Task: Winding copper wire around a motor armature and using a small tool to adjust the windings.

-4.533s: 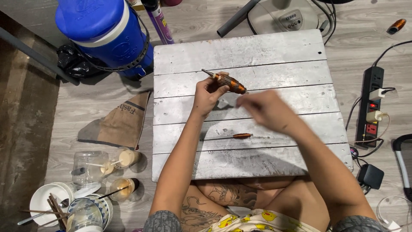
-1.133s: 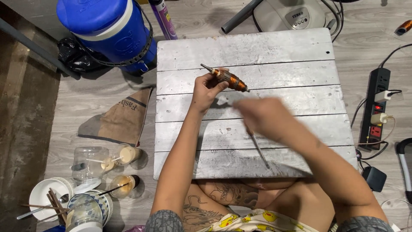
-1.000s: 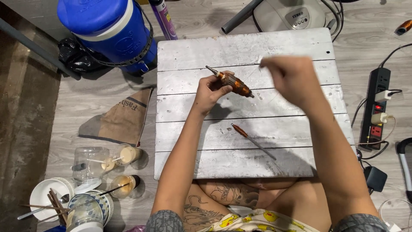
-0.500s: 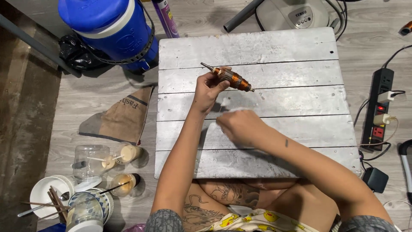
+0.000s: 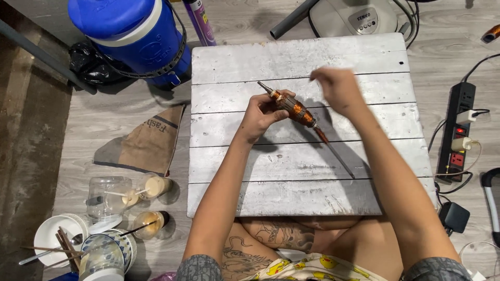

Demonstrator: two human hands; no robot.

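— Both hands are over the tabletop (image 5: 364,57), yes? What does each one do?

— Left hand (image 5: 260,112) is closed around a motor armature (image 5: 291,108), a small rotor with copper-coloured winding and a thin steel shaft. It holds it tilted above the white wooden planks, one shaft end pointing up and to the left.

— And the other one?

— Right hand (image 5: 338,88) is lifted just beside the armature, to its right, with the fingers pinched together. It is blurred, so I cannot tell if something thin is between the fingertips; maybe a wire, but I am not sure.

— Is anything lying on the planks?

— A screwdriver (image 5: 333,151) with a dark reddish handle lies on the boards below the armature, its metal blade pointing down and to the right.

— What is around the tabletop?

— On the floor at the upper left stands a blue water cooler (image 5: 130,31). At the left lies a brown paper bag (image 5: 146,145), and near it some plastic cups (image 5: 148,187) and bowls (image 5: 57,239). At the right a black power strip (image 5: 458,130) lies with plugs in it.
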